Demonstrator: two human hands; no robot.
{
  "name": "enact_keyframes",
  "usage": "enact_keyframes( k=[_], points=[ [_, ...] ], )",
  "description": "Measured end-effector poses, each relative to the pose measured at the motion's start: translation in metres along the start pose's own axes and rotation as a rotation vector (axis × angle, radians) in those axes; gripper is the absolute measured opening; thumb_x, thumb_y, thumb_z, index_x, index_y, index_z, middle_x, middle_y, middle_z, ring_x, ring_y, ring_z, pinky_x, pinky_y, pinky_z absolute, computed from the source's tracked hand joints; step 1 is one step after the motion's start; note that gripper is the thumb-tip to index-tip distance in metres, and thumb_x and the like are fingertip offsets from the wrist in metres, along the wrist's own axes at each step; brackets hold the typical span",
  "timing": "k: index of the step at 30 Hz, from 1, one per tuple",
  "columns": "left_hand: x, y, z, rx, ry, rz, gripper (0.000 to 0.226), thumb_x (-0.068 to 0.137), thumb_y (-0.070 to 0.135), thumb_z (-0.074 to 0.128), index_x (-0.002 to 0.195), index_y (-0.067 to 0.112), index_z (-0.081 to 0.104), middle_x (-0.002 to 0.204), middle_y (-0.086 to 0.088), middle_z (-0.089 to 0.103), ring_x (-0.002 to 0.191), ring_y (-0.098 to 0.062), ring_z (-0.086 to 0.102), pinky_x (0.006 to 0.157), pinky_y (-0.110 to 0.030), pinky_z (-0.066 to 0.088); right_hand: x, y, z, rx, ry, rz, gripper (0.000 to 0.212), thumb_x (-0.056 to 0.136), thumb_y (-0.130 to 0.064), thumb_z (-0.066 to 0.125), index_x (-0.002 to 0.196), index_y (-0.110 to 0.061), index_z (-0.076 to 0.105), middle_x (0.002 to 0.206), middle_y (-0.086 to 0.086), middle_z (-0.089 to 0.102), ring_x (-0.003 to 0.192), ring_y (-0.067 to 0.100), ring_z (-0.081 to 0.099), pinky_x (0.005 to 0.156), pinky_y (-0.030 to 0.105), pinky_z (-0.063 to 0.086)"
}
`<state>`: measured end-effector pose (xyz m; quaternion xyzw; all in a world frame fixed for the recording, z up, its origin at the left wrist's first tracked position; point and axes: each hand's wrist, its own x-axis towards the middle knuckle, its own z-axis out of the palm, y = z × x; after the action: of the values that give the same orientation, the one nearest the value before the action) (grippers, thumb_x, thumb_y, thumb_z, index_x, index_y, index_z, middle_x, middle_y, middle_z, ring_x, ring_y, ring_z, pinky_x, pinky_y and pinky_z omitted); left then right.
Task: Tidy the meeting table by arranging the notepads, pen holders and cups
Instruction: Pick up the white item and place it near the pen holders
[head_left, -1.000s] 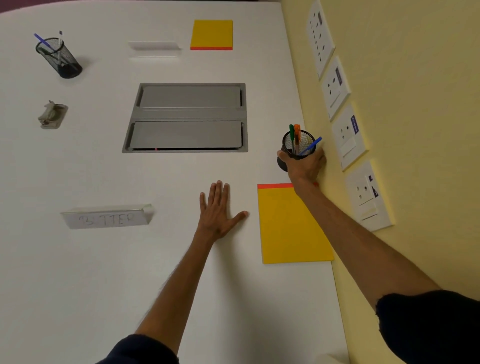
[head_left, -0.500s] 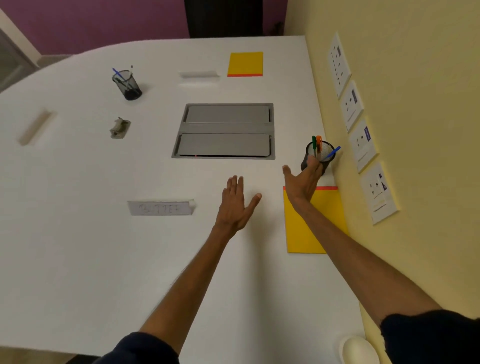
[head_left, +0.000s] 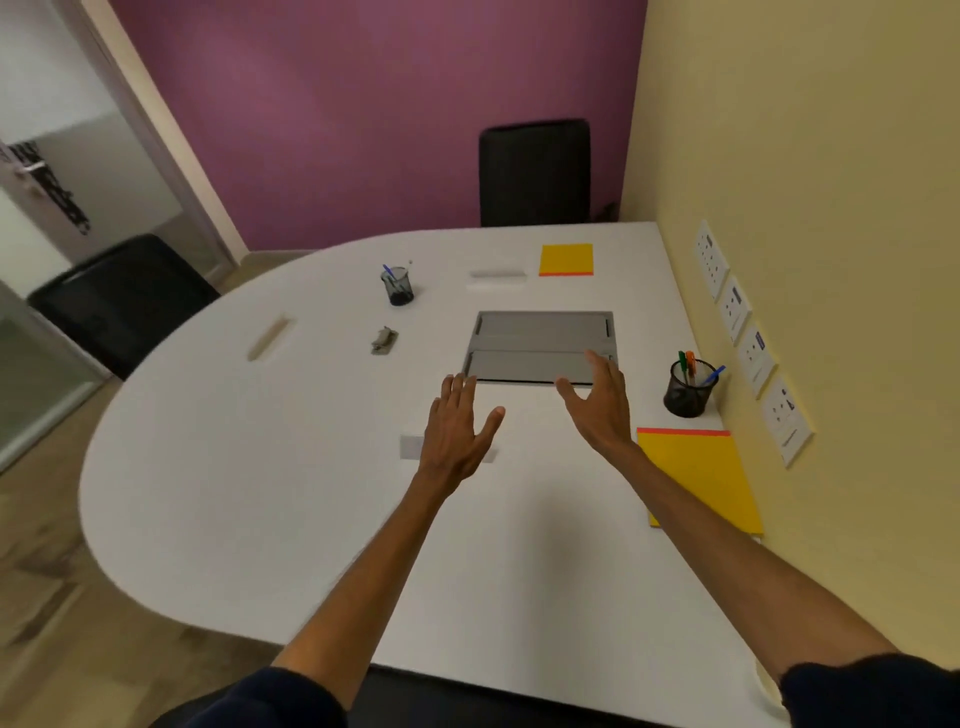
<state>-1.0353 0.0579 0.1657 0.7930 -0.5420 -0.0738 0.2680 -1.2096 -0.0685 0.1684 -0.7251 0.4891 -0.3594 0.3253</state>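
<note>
R hand (head_left: 597, 410) let go of pen holder (head_left: 688, 389), moved off; L hand (head_left: 457, 431) lifted off table (head_left: 260, 467).

We see our left sleeve (head_left: 270, 699), dark navy cloth ending near the elbow, our right sleeve (head_left: 878, 693), the same dark navy with a soft uneven cuff edge, our left hand (head_left: 457, 436) and right hand (head_left: 597, 410) bare

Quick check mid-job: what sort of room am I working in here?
Probably a small office meeting room: a white table with a recessed cable box, a black office chair at the far end, and a yellow notepad beside a mesh pen holder.
</note>
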Motion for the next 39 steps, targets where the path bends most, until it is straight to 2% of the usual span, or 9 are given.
enact_keyframes(
  k=[7, 10, 12, 20, 29, 33, 39],
  points=[
    [-0.029, -0.014, -0.083, 0.046, 0.138, 0.009, 0.075, 0.098, 0.059, 0.032, 0.156, 0.015, 0.014, 0.163, -0.004, 0.016, 0.151, -0.019, 0.009, 0.121, -0.048, 0.017, -0.016, -0.089, -0.001, -0.048, -0.078, -0.217, 0.064, 0.093, -0.046, 0.056, 0.145, -0.012, 0.040, 0.150, 0.007, 0.039, 0.140, 0.022, 0.031, 0.114, 0.040, 0.029],
    [-0.036, -0.022, -0.109, 0.111, 0.173, 0.001, 0.074, 0.097, 0.062, 0.029, 0.155, 0.019, 0.016, 0.163, -0.002, 0.014, 0.151, -0.018, 0.005, 0.121, -0.049, 0.015, -0.019, -0.115, 0.001, -0.049, -0.101, -0.299, 0.060, 0.093, -0.047, 0.055, 0.143, -0.015, 0.043, 0.150, 0.007, 0.040, 0.140, 0.023, 0.032, 0.113, 0.041, 0.030],
    [-0.042, -0.027, -0.122, 0.142, 0.187, -0.030, 0.073, 0.098, 0.061, 0.029, 0.156, 0.019, 0.016, 0.164, -0.002, 0.011, 0.151, -0.017, 0.001, 0.121, -0.047, 0.011, -0.020, -0.128, 0.001, -0.058, -0.122, -0.322, 0.060, 0.093, -0.048, 0.055, 0.142, -0.016, 0.043, 0.150, 0.007, 0.040, 0.140, 0.024, 0.032, 0.113, 0.042, 0.030],
    [-0.085, -0.052, -0.149, 0.154, 0.216, -0.166, 0.075, 0.097, 0.062, 0.027, 0.156, 0.018, 0.013, 0.163, 0.000, 0.012, 0.151, -0.018, 0.004, 0.121, -0.048, 0.012, -0.024, -0.154, 0.023, -0.075, -0.206, -0.364, 0.059, 0.093, -0.052, 0.053, 0.137, -0.014, 0.047, 0.146, 0.009, 0.044, 0.137, 0.025, 0.036, 0.110, 0.044, 0.031],
    [-0.136, -0.118, -0.172, 0.170, 0.222, -0.297, 0.077, 0.096, 0.065, 0.024, 0.157, 0.019, 0.008, 0.164, -0.001, 0.004, 0.151, -0.018, 0.000, 0.122, -0.047, 0.009, -0.068, -0.203, 0.108, -0.089, -0.372, -0.450, 0.057, 0.092, -0.053, 0.053, 0.135, -0.015, 0.048, 0.140, 0.006, 0.049, 0.131, 0.024, 0.040, 0.104, 0.041, 0.034],
    [-0.152, -0.171, -0.199, 0.142, 0.281, -0.330, 0.077, 0.096, 0.065, 0.025, 0.156, 0.019, 0.011, 0.164, -0.001, 0.012, 0.151, -0.019, 0.006, 0.121, -0.046, 0.013, -0.086, -0.236, 0.164, -0.031, -0.428, -0.475, 0.058, 0.092, -0.059, 0.046, 0.132, -0.018, 0.049, 0.141, 0.002, 0.046, 0.130, 0.023, 0.043, 0.105, 0.048, 0.035],
    [-0.157, -0.270, -0.258, 0.145, 0.291, -0.349, 0.076, 0.096, 0.067, 0.025, 0.156, 0.022, 0.013, 0.163, 0.000, 0.013, 0.151, -0.019, 0.008, 0.122, -0.045, 0.014, -0.113, -0.292, 0.267, 0.026, -0.443, -0.425, 0.051, 0.097, -0.053, 0.040, 0.133, -0.017, 0.048, 0.144, 0.002, 0.043, 0.133, 0.022, 0.039, 0.107, 0.045, 0.033]
  ],
)
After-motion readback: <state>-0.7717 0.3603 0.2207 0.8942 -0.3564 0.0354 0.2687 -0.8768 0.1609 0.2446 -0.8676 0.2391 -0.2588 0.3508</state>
